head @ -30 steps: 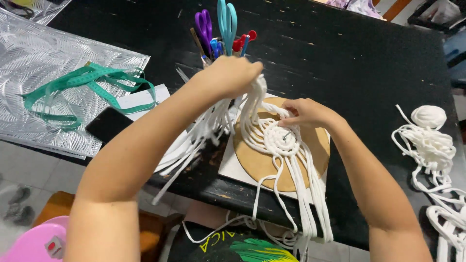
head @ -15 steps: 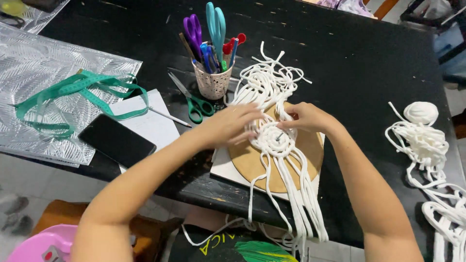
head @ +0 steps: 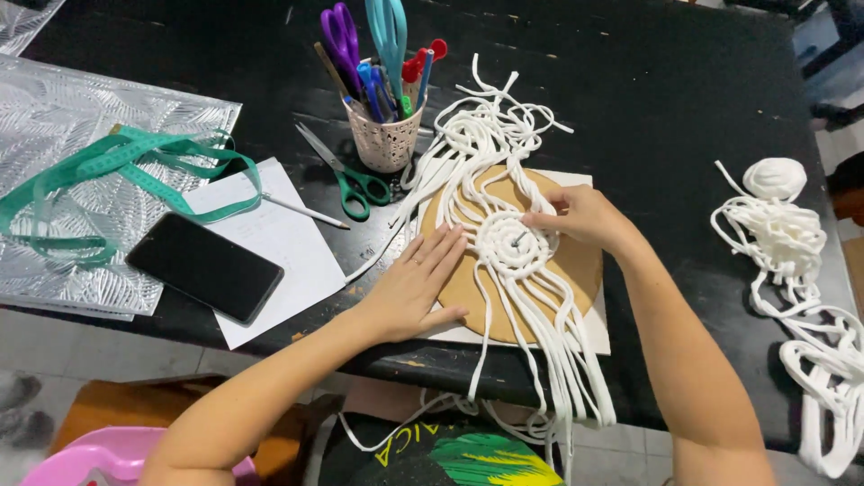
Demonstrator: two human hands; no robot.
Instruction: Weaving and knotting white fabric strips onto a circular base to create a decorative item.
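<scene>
Black table (head: 648, 99), bearing all items. Silver embossed sheet (head: 63, 108) at far left, green tape measure (head: 135, 162) draped over it. Round cardboard disc (head: 576, 270) on white backing; white cord coil (head: 511, 243) at its centre, strands trailing off the table edge. Left hand (head: 416, 288) flat, fingers spread, steadying the disc, grasping nothing. Right hand (head: 580, 216) pinching the coil's edge. Pen cup (head: 385, 135) behind

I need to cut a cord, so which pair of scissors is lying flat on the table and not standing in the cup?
The green-handled scissors, lying flat just left of the pen cup. The purple-handled scissors and teal-handled scissors stand upright inside it.
</scene>
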